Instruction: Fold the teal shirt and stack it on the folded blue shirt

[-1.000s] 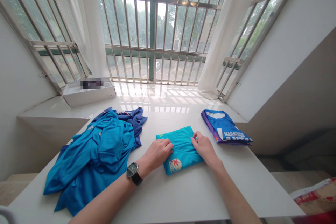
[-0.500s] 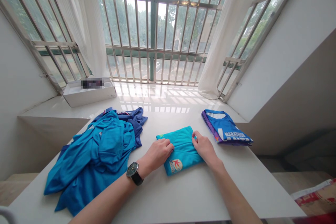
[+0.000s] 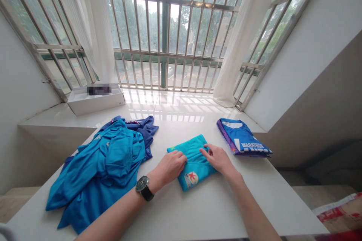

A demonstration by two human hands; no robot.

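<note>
A turquoise shirt (image 3: pixel 194 160), folded into a small rectangle, lies on the white table in front of me. Its corner nearest me carries a round white print with a red star shape. My left hand (image 3: pixel 172 163), with a black watch on the wrist, has its bent fingers closed at the shirt's left edge. Over the right part of the cloth is my right hand (image 3: pixel 216 158), thumb and forefinger apart with the fingertips near the surface; its other fingers are partly hidden. To the left spreads a loose heap of blue shirts (image 3: pixel 107 169).
Folded shirts (image 3: pixel 244 139), the top one blue and lettered MARATHON, are stacked on the right of the white table (image 3: pixel 198 218). A shallow white box (image 3: pixel 96 101) rests on the sill at the back left. Behind are a barred window and white curtains (image 3: pixel 232 64).
My right hand has shifted left over the shirt, its thumb and forefinger coming off the right edge and spreading. The shirt has turned slightly. My left hand stays almost in place.
</note>
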